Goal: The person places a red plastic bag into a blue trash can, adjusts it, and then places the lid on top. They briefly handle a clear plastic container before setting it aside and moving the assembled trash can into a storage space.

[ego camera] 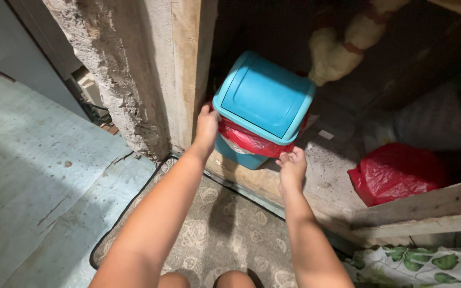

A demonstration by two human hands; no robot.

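A turquoise plastic bin (238,154) with a swing lid (265,96) stands tilted in a dark recess, lined with a red plastic bag (249,140) that folds over its rim. My left hand (207,127) grips the bin's left rim over the red liner. At the bin's front right corner, my right hand (291,166) pinches the liner's edge just below the lid. Both forearms reach forward from the bottom of the view.
A rough concrete and wood post (150,69) stands left of the bin. A tied red bag (396,172) lies on the dusty floor at right, behind wooden planks (428,210). A patterned mat (225,234) lies under me, with leaf-print fabric (428,266) at bottom right.
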